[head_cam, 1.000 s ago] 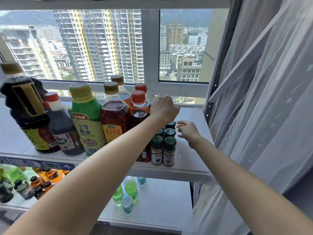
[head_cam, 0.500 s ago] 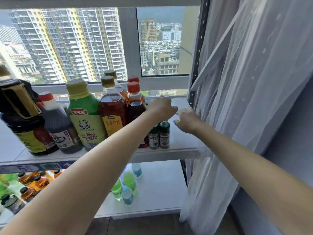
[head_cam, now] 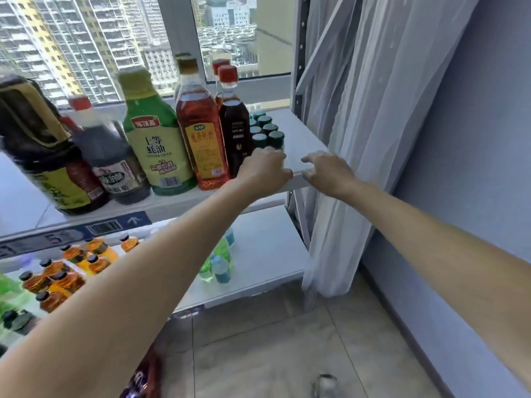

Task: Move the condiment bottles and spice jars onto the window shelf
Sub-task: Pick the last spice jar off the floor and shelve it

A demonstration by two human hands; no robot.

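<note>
The bottles (head_cam: 184, 133) stand in a row on the window shelf (head_cam: 304, 133), and the spice jars (head_cam: 265, 130) sit in two rows at its right end. The left hand (head_cam: 263, 170) curls over the nearest jars; if it grasps one I cannot tell. The right hand (head_cam: 330, 173) is released, near the shelf edge. The task seems nearly done.

Green bottle (head_cam: 156, 145) with yellow label, amber bottle (head_cam: 201, 130), green-capped jars (head_cam: 265, 130), white shelf (head_cam: 304, 139).
</note>
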